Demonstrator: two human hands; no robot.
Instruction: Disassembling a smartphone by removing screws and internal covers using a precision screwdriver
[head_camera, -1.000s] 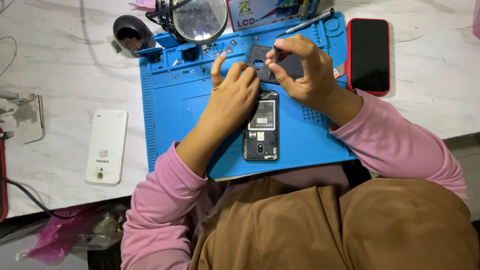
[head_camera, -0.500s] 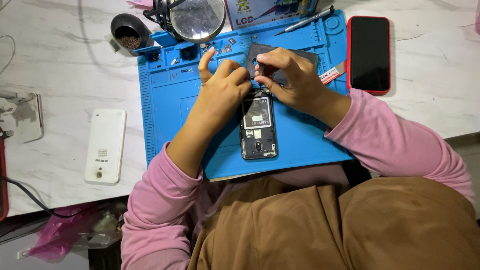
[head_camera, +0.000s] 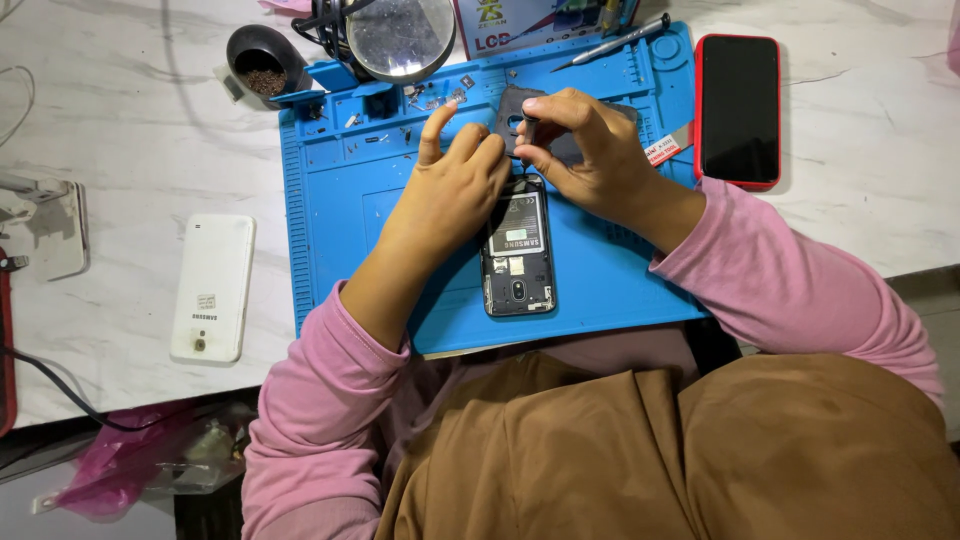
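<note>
An opened black phone (head_camera: 518, 255), back off and battery showing, lies face down on a blue work mat (head_camera: 340, 220). My left hand (head_camera: 450, 190) rests curled on the phone's upper left edge, index finger lifted. My right hand (head_camera: 590, 160) hovers at the phone's top edge, thumb and forefinger pinched on a small thin tool (head_camera: 530, 128) whose tip I cannot make out. A dark back cover (head_camera: 508, 105) lies on the mat behind the hands, partly hidden by my right hand.
A magnifier lens (head_camera: 400, 35), a black cup (head_camera: 255, 55) and loose screws (head_camera: 430, 95) sit at the mat's far edge. A pen-like tool (head_camera: 615, 42) lies top right. A red-cased phone (head_camera: 738, 108) lies right of the mat, a white phone (head_camera: 212, 287) left.
My right hand's pinch has come down from over the dark cover to the phone's top edge. My left hand has stayed on the phone.
</note>
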